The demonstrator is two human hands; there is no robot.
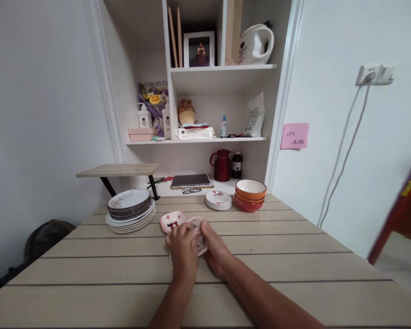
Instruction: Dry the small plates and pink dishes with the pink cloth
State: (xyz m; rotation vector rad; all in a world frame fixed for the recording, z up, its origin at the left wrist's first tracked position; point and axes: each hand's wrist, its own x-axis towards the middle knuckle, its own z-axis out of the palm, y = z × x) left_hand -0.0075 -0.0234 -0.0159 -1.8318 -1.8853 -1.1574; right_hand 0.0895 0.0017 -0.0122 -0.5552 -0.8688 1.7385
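My left hand (183, 242) is closed on a crumpled pale pinkish-grey cloth (196, 227), pressing it against the inside of a small pale dish (203, 247). With its thumb over the rim, my right hand (217, 249) grips that dish from the right side. The fingers hide most of the dish, so its full shape and pattern do not show. Just behind my left hand, a small white dish with pink spots and a dark-and-red figure (172, 220) rests on the slatted table (277, 292).
Stacked plates (130, 210) stand at left beside a small raised shelf (118, 170). Small flowered plates (218, 200) and stacked orange and red bowls (250, 195) sit toward the back right. Behind them are glasses (192, 191), a dark laptop-like slab (191, 181) and a red jug (222, 165).
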